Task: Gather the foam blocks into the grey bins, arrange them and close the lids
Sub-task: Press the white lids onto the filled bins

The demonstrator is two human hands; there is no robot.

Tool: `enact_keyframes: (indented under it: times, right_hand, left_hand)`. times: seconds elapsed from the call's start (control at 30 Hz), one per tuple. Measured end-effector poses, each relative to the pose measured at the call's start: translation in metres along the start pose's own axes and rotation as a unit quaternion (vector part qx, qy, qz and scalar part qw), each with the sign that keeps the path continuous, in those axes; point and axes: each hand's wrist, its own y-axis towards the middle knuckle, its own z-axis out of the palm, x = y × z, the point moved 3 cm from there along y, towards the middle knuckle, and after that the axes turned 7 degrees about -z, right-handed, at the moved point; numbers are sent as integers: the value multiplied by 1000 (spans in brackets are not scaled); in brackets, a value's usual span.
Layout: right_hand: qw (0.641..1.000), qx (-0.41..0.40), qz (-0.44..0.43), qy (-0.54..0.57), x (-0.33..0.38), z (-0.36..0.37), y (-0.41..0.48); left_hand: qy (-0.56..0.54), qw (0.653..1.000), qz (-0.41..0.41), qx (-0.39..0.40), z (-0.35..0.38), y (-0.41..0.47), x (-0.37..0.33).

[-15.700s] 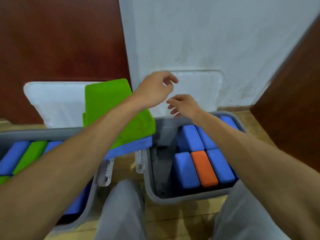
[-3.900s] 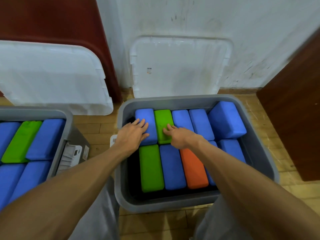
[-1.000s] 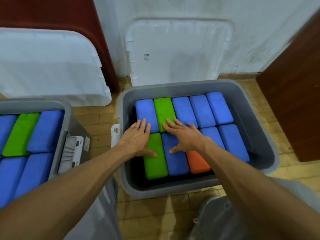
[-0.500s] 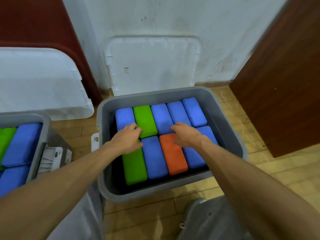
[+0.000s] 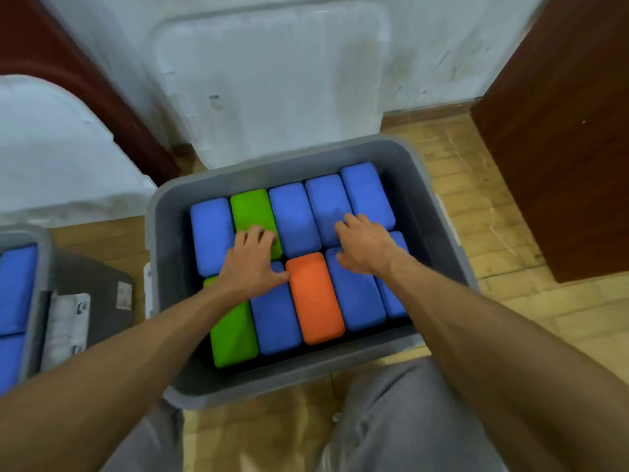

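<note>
1. Packing the grey bin (image 5: 272, 379), blue, green and orange foam blocks (image 5: 296, 216) lie under left hand (image 5: 252, 264) and right hand (image 5: 366, 248), fingers (image 5: 350, 222) flat, released.
2. Beyond the fingers: white lid (image 5: 272, 80) against wall (image 5: 442, 46), wooden floor (image 5: 476, 216).

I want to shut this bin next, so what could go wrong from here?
The left hand and right hand press on the foam blocks; released, these may spring up past the rim of the grey bin. The white lid only leans on the wall behind it, so a careless grab could topple it.
</note>
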Motion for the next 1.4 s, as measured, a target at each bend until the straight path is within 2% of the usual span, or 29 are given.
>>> enact_keyframes:
  times: [0.1,0.2,0.33,0.47,0.57,0.73,0.97,1.17,1.4]
  right_hand:
    - [996,62,-10,65,1,-24,-16]
    - [983,110,-34,143,-2,-72,-38]
    - [974,139,-60,169,-10,-185,-61]
    - [978,125,-61,155,-15,-312,-75]
    - [984,84,-74,139,-13,-393,-73]
    - [988,84,-80,100,2,-475,-36]
    - [992,76,-32,94,19,-471,75]
    - [992,48,43,107,13,-397,196]
    - [994,-56,68,67,-24,-314,298]
  left_hand:
    - [-46,992,-40,113,-27,-3,-15]
    - [-105,983,-51,143,-83,-17,-36]
    - [-102,971,-84,199,-194,-45,-58]
    - [-95,976,-98,170,-321,-55,-82]
    - [-55,984,-66,154,-401,-47,-91]
    - [-95,987,-79,105,-480,-20,-70]
    - [-100,988,-77,85,-478,87,-5]
    - [-68,996,-13,56,-406,204,40]
    - [-23,999,39,0,-306,305,58]
